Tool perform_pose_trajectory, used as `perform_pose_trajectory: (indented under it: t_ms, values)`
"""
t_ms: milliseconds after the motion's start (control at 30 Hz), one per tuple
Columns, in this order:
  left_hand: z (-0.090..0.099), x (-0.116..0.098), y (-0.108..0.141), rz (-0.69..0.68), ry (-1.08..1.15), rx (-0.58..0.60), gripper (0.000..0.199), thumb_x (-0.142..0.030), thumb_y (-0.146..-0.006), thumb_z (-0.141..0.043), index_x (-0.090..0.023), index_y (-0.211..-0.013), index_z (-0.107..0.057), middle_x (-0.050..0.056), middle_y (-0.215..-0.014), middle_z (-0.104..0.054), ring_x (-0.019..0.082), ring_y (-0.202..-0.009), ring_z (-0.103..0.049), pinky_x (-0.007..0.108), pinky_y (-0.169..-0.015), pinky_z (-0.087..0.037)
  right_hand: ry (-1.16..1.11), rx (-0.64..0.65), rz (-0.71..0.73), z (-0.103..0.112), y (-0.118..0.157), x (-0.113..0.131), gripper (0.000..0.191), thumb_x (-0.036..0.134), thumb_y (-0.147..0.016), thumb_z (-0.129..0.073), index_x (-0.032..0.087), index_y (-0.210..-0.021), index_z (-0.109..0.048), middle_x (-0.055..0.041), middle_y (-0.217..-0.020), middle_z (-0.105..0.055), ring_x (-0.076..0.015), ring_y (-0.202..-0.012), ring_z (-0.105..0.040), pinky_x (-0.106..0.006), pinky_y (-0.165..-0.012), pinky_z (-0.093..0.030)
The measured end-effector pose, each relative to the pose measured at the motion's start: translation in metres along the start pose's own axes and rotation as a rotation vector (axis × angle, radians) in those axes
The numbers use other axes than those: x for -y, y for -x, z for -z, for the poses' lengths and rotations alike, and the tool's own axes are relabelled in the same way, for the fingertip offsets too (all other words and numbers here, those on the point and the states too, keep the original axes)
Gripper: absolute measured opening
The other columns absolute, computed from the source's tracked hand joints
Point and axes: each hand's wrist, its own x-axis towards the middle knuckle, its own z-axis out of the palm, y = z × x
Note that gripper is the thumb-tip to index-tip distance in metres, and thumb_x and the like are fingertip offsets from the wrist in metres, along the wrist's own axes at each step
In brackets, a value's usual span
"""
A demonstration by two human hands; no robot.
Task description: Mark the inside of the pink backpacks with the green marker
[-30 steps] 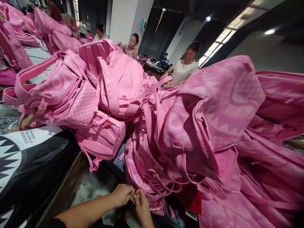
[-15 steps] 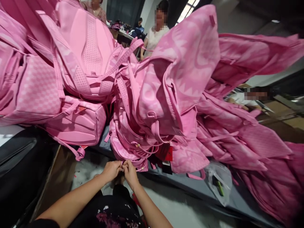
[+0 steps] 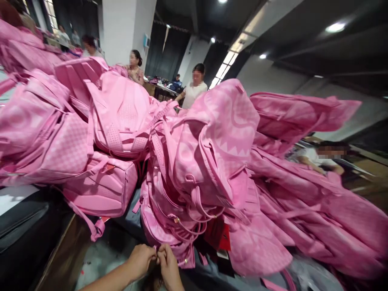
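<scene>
My left hand [image 3: 142, 258] and my right hand [image 3: 167, 262] meet low in the view, in front of the table edge. The fingers of both are closed in a pinch, tip to tip. A small bit of pink shows between them, too small to name. Just behind my hands is a pink bag with a gold zip pull [image 3: 176, 220] and looped cords. Leaning on top of it is a large pink patterned backpack [image 3: 224, 133] with a partly open zip. A red tag [image 3: 224, 237] hangs to the right of my hands.
Pink backpacks are heaped along the grey table to both sides, including one lying at the left [image 3: 104, 190]. A black padded item [image 3: 24, 218] sits at the lower left. A clear plastic bag [image 3: 312, 275] lies at the lower right. Several people are beyond the heap.
My view has tilted upward, so the bags and my hands sit lower and more of the room shows. My hands keep the same pinch together.
</scene>
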Motion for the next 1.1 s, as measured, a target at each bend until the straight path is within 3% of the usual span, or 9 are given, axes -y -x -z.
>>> perform_pose_trajectory:
  t_ms: [133,533,633,800,967,1100]
  values:
    - [0.002,-0.001,-0.005,0.017,0.0,-0.047,0.014,-0.016,-0.079,-0.056,-0.022,-0.089,-0.064,0.001,-0.089,-0.075,0.016,-0.084,-0.07,0.02,-0.07,-0.043,-0.032,0.025,0.007,0.001,-0.006,-0.003,0.027,0.048,-0.083,-0.05,0.023,-0.075,-0.043,0.003,-0.063,-0.045,-0.0153,-0.056,-0.046,-0.026,-0.056,-0.04]
    - [0.009,0.008,-0.003,-0.055,-0.079,0.072,0.022,-0.013,-0.088,-0.045,-0.025,-0.095,-0.063,-0.001,-0.097,-0.073,0.014,-0.093,-0.068,0.02,-0.078,-0.042,-0.126,-0.056,-0.076,-0.01,-0.003,-0.002,0.007,0.027,-0.076,-0.052,0.022,-0.077,-0.047,0.0055,-0.06,-0.048,-0.0121,-0.055,-0.046,-0.022,-0.056,-0.038]
    - [0.011,0.007,-0.003,-0.012,-0.123,0.046,0.02,-0.013,-0.088,-0.045,-0.023,-0.092,-0.061,0.001,-0.094,-0.072,0.017,-0.09,-0.068,0.023,-0.077,-0.042,-0.153,-0.052,-0.09,-0.011,-0.003,-0.004,0.005,0.023,-0.076,-0.05,0.022,-0.079,-0.047,0.0063,-0.061,-0.048,-0.0112,-0.054,-0.046,-0.021,-0.055,-0.039]
    - [0.01,0.002,-0.001,-0.016,-0.146,0.075,0.021,-0.018,-0.092,-0.043,-0.026,-0.096,-0.062,-0.001,-0.099,-0.072,0.015,-0.092,-0.067,0.022,-0.078,-0.044,-0.16,-0.014,-0.105,-0.009,-0.003,-0.006,0.006,0.019,-0.076,-0.05,0.022,-0.081,-0.049,0.0073,-0.059,-0.049,-0.0113,-0.053,-0.048,-0.021,-0.055,-0.038]
    - [0.004,-0.003,0.002,0.04,-0.19,0.018,0.023,-0.021,-0.093,-0.038,-0.022,-0.095,-0.061,0.004,-0.099,-0.071,0.018,-0.089,-0.067,0.026,-0.079,-0.046,-0.164,0.035,-0.126,-0.002,-0.003,-0.006,0.01,0.014,-0.076,-0.049,0.022,-0.082,-0.05,0.0083,-0.057,-0.05,-0.0106,-0.052,-0.049,-0.02,-0.054,-0.038]
    - [-0.001,-0.003,0.006,0.023,-0.19,0.037,0.026,-0.024,-0.095,-0.039,-0.027,-0.097,-0.064,0.0,-0.1,-0.071,0.015,-0.09,-0.068,0.022,-0.078,-0.046,-0.16,0.083,-0.125,0.006,-0.005,-0.005,0.012,0.012,-0.077,-0.048,0.021,-0.082,-0.051,0.0077,-0.059,-0.052,-0.0105,-0.053,-0.051,-0.019,-0.054,-0.039]
